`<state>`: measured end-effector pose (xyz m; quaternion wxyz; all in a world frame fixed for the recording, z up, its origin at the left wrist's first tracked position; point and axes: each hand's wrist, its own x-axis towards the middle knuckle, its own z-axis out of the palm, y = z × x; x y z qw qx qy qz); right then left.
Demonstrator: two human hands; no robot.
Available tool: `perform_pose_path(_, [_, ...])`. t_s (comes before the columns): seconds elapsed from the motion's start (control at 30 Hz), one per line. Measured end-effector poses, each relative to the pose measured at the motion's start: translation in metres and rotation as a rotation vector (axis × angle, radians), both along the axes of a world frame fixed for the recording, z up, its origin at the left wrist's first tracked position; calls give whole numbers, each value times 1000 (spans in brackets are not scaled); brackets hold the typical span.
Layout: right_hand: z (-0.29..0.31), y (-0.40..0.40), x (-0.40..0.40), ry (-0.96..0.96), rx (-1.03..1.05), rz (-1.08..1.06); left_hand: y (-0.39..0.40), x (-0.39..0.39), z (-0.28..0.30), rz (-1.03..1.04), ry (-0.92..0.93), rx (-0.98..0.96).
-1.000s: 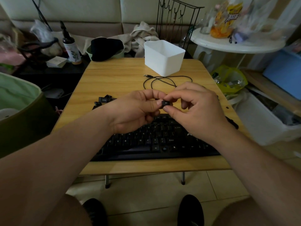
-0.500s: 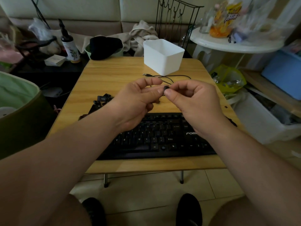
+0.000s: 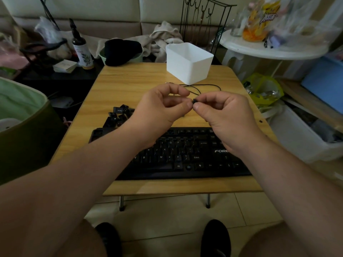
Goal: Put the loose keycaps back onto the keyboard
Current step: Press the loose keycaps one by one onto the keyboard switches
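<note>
— Both hands have lifted higher above the black plastic keyboard (image 3: pixel 185 154) since a second ago?
— Yes. The right hand (image 3: pixel 220 115) pinches a small black keycap (image 3: pixel 194 101); the left hand's (image 3: pixel 159 110) curled fingertips touch it. A pile of loose black keycaps (image 3: pixel 118 115) lies on the wooden table (image 3: pixel 130 84).

A low wooden worktop (image 3: pixel 130 84) on thin metal legs stands on the tiled floor (image 3: pixel 167 216). On it lie a black keyboard (image 3: pixel 185 154) along the near edge, a heap of loose keycaps (image 3: pixel 118 115) (far left of the keyboard), a coiled black cable (image 3: pixel 204 88), and a white plastic bin (image 3: pixel 188 64) at the back.
</note>
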<state>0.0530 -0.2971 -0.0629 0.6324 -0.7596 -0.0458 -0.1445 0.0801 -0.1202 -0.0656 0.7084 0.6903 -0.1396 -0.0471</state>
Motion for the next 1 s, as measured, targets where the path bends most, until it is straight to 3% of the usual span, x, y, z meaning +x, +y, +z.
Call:
perform_pose_path(0.3, [-5,-2,4,23,-144,94,13,1,1,-53,-124,242])
perform_pose_path(0.47, [-6,-5,4,-16,-336,97,20,4,1,-93,-195,381])
perform_pose_path(0.57, [-3,-7,2,-118,-644,61,28,7,-2,-134,-258,632])
perform_pose_path(0.73, [-8,-22,10,-164,-756,46,51,17,-4,-106,-324,997])
perform_pose_path(1.0, [-22,-28,14,-138,-796,95,71,25,-7,8,-271,1034])
